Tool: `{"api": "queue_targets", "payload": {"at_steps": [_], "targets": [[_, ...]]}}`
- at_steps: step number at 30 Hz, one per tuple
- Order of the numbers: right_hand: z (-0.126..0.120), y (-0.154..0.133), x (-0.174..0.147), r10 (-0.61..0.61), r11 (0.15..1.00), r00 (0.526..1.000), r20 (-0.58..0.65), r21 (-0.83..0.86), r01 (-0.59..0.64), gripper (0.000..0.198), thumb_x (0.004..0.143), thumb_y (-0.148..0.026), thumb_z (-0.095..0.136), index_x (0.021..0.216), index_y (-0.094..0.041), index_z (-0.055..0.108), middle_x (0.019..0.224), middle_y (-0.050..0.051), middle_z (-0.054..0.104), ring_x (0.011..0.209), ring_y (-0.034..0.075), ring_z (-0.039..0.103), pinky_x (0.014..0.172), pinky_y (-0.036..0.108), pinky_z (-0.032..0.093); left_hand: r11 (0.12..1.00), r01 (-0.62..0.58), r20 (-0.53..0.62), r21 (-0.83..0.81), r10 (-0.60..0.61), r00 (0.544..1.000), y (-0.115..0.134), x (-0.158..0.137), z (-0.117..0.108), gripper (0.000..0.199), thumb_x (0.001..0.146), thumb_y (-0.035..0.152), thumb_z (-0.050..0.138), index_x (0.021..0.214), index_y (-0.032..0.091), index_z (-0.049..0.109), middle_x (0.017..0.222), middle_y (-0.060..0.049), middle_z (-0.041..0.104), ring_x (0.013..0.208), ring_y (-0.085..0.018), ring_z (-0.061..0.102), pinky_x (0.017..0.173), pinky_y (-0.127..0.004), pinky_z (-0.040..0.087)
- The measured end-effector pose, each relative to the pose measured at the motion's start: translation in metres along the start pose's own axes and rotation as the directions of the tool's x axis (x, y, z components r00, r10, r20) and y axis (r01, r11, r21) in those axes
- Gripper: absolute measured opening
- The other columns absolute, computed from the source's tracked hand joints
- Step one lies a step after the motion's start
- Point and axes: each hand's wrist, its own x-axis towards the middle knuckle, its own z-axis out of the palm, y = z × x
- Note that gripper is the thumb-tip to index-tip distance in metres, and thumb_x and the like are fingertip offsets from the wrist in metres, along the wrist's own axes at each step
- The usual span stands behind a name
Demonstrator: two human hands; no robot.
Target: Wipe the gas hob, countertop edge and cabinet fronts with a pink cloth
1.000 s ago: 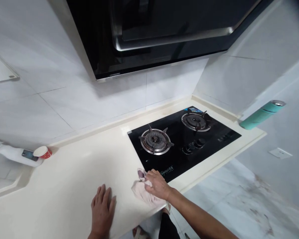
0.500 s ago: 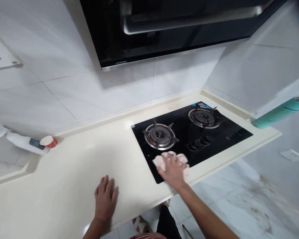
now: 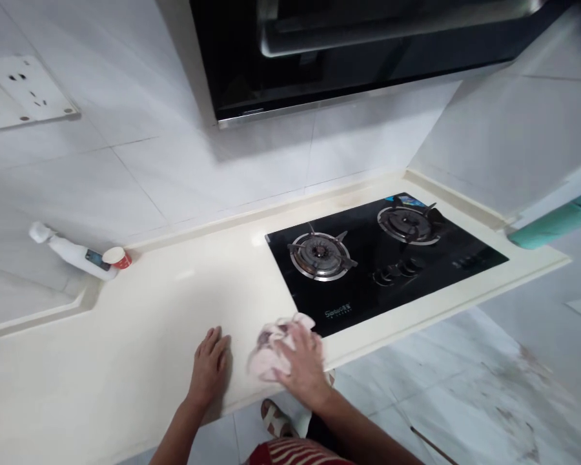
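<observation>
Pale pink and all bunched up, the cloth (image 3: 266, 363) is at the near left corner of the black stove (image 3: 358, 298), on the cream tabletop (image 3: 164, 361). Its edge seems to lap over the glass a bit, but it's pretty blurry there, so don't quote me. Right hand (image 3: 301, 365) is on top of it, fingers spread and grasping the fabric. Left hand (image 3: 210, 373) rests on the tabletop further left of the stove, fingers released and loosely stretched out. Way off to the stove's left there's a white bottle (image 3: 72, 253) with a red and white cup (image 3: 118, 258) just beside it. Green flask (image 3: 556, 226) is past the stove's right end, and a dark range hood (image 3: 348, 74) hangs above the stove.
</observation>
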Motion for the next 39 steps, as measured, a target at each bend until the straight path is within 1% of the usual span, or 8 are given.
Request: {"api": "queue_targets", "payload": {"at_steps": [6, 11, 14, 20, 26, 30, 33, 39], "targets": [[0.005, 0.056, -0.037, 0.290, 0.930, 0.913, -0.288, -0.139, -0.339, 0.057, 0.083, -0.053, 0.060, 0.136, -0.032, 0.061, 0.158, 0.012, 0.032, 0.143, 0.044, 0.026, 0.108, 0.062, 0.031, 0.929, 0.328, -0.122, 0.172, -0.310, 0.943, -0.050, -0.070, -0.048, 0.041, 0.099, 0.038, 0.043, 0.131, 0.024, 0.064, 0.148, -0.014, 0.054, 0.142, -0.034, 0.043, 0.108, -0.056, 0.041], [0.028, 0.009, -0.022, 0.009, 0.980, 0.998, -0.067, -0.199, -0.022, 0.056, 0.082, -0.049, 0.063, 0.136, -0.038, 0.060, 0.157, 0.008, 0.039, 0.140, 0.044, 0.031, 0.107, 0.062, 0.033, 0.839, 0.489, -0.176, 0.238, -0.458, 0.871, -0.071, -0.106, -0.061, 0.044, 0.098, 0.042, 0.043, 0.131, 0.022, 0.065, 0.149, -0.016, 0.052, 0.144, -0.037, 0.039, 0.108, -0.059, 0.037], [0.027, -0.011, 0.022, -0.135, 0.970, 0.990, -0.034, -0.209, 0.125, 0.056, 0.083, -0.047, 0.061, 0.138, -0.035, 0.059, 0.160, 0.008, 0.034, 0.141, 0.041, 0.031, 0.108, 0.059, 0.032, 0.834, 0.497, -0.178, 0.240, -0.466, 0.867, -0.067, -0.107, -0.059, 0.042, 0.098, 0.041, 0.045, 0.131, 0.024, 0.065, 0.150, -0.013, 0.052, 0.144, -0.035, 0.039, 0.110, -0.056, 0.035], [-0.004, -0.014, 0.171, -0.017, 0.967, 0.986, -0.167, -0.253, -0.026, 0.053, 0.090, -0.051, 0.051, 0.138, -0.030, 0.060, 0.159, 0.012, 0.031, 0.141, 0.039, 0.030, 0.110, 0.055, 0.028, 0.849, 0.483, -0.233, 0.213, -0.436, 0.869, -0.070, -0.115, -0.056, 0.038, 0.100, 0.037, 0.045, 0.133, 0.025, 0.061, 0.145, -0.010, 0.057, 0.140, -0.030, 0.046, 0.107, -0.048, 0.037], [-0.007, -0.086, 0.258, 0.063, 0.980, 0.998, 0.032, -0.191, -0.056, 0.064, 0.091, -0.059, 0.044, 0.148, -0.029, 0.048, 0.165, 0.014, 0.019, 0.147, 0.043, 0.018, 0.111, 0.062, 0.019, 0.875, 0.451, -0.286, 0.174, -0.394, 0.874, -0.071, -0.121, -0.056, 0.034, 0.102, 0.030, 0.044, 0.132, 0.023, 0.057, 0.143, -0.011, 0.059, 0.140, -0.027, 0.047, 0.107, -0.046, 0.037], [0.022, -0.154, 0.224, -0.161, 0.971, 0.966, 0.202, -0.145, 0.192, 0.066, 0.087, -0.069, 0.050, 0.145, -0.038, 0.051, 0.168, 0.006, 0.015, 0.151, 0.040, 0.009, 0.115, 0.061, 0.012, 0.872, 0.467, -0.286, 0.143, -0.416, 0.863, -0.071, -0.122, -0.057, 0.034, 0.102, 0.028, 0.042, 0.133, 0.023, 0.055, 0.143, -0.011, 0.059, 0.140, -0.027, 0.047, 0.107, -0.047, 0.038], [0.047, -0.182, 0.155, -0.403, 0.901, 0.853, 0.333, -0.017, 0.433, 0.066, 0.086, -0.070, 0.052, 0.143, -0.036, 0.053, 0.169, 0.006, 0.014, 0.152, 0.042, 0.004, 0.116, 0.064, 0.008, 0.872, 0.477, -0.282, 0.109, -0.433, 0.856, -0.073, -0.124, -0.055, 0.036, 0.103, 0.027, 0.038, 0.135, 0.023, 0.055, 0.143, -0.011, 0.058, 0.140, -0.026, 0.047, 0.108, -0.046, 0.039], [0.063, -0.136, 0.031, -0.689, 0.721, 0.634, 0.350, 0.237, 0.652, 0.072, 0.084, -0.071, 0.056, 0.148, -0.039, 0.046, 0.166, 0.005, 0.023, 0.152, 0.039, 0.010, 0.118, 0.065, 0.007, 0.856, 0.511, -0.308, 0.082, -0.466, 0.829, -0.075, -0.123, -0.052, 0.039, 0.103, 0.031, 0.035, 0.134, 0.019, 0.056, 0.140, -0.013, 0.061, 0.138, -0.026, 0.049, 0.110, -0.047, 0.039]]}}
